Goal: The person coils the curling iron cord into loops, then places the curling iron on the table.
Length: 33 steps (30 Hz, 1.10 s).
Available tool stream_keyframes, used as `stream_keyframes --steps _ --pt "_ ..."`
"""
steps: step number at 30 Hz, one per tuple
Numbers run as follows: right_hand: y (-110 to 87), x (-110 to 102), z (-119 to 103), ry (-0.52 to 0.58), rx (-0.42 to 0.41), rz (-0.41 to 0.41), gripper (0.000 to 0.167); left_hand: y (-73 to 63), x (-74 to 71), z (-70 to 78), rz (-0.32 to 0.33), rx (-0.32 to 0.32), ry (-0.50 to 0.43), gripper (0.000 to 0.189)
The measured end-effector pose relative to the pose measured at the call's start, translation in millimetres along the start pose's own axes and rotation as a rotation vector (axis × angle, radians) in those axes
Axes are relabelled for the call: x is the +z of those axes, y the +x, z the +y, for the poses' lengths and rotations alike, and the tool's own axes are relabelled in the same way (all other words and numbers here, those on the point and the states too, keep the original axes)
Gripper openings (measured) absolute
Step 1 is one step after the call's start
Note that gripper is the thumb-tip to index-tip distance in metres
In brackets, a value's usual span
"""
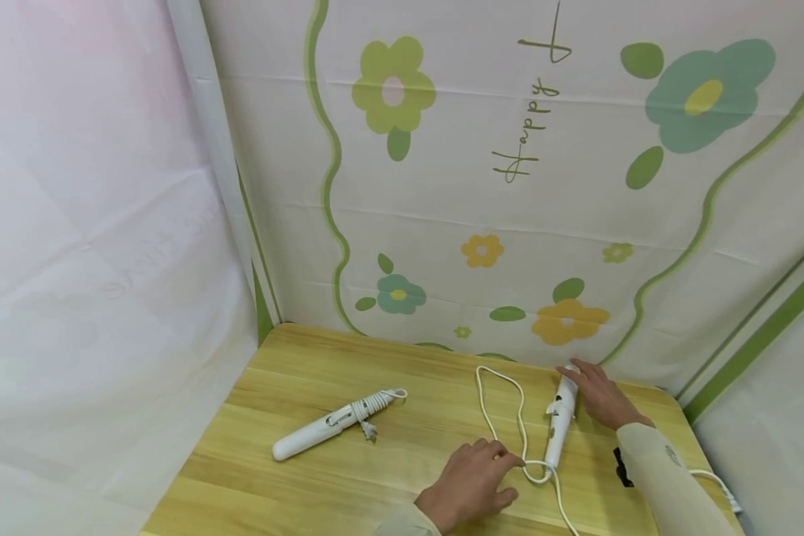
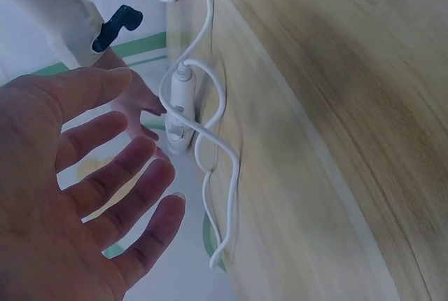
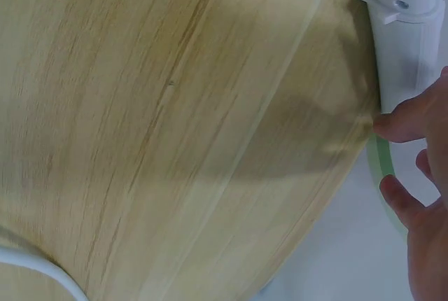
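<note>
A white hair iron (image 1: 559,424) lies near the table's right back edge, its white cord (image 1: 521,417) looped beside it. My right hand (image 1: 599,394) is at the iron's far end, thumb against the barrel (image 3: 409,56) and fingers spread apart in the right wrist view. Over the table front, my left hand (image 1: 472,480) has its fingers loosely extended, the index fingertip right at the cord near the iron's handle end. The left wrist view shows that palm with nothing in it. A second white hair iron (image 1: 315,432), its cord wound round the handle, lies to the left.
The plug (image 1: 370,430) of the second iron rests on the wooden table (image 1: 241,461). A white cord with a connector (image 1: 730,499) lies at the right edge. Flower-printed cloth (image 1: 429,208) hangs right behind the table, and white cloth (image 1: 107,298) stands at the left.
</note>
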State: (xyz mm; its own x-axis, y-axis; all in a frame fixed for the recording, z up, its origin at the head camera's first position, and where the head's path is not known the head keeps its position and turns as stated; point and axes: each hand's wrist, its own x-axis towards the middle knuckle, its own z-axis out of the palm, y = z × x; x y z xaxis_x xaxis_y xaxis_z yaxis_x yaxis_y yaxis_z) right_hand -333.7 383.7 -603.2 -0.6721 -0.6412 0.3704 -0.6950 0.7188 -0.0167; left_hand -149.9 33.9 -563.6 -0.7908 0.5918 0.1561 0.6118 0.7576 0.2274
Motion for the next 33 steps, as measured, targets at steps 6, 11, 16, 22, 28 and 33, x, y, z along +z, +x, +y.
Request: stream_keyframes --steps 6,11,16,22,28,33 --pt "-8.5 8 6 -0.026 -0.010 0.018 0.075 0.3 3.0 2.0 -0.013 0.005 -0.017 0.042" --pt "-11.4 9 5 -0.006 0.021 0.003 0.073 2.1 5.1 3.4 -0.018 0.002 -0.015 0.041" --pt "-9.1 7 -1 0.021 0.100 -0.081 0.069 4.7 9.0 5.2 -0.039 -0.006 -0.011 0.041" --pt "-4.9 10 -3 -0.015 0.112 -0.109 0.060 5.2 8.0 6.4 -0.057 -0.003 -0.023 0.041" --pt "1.9 9 -2 -0.064 0.040 -0.138 0.052 3.4 11.5 5.7 -0.029 -0.019 -0.037 0.040" --pt "5.0 5 -6 -0.041 0.011 -0.114 0.049 3.5 16.1 3.7 -0.017 -0.050 -0.027 0.039"
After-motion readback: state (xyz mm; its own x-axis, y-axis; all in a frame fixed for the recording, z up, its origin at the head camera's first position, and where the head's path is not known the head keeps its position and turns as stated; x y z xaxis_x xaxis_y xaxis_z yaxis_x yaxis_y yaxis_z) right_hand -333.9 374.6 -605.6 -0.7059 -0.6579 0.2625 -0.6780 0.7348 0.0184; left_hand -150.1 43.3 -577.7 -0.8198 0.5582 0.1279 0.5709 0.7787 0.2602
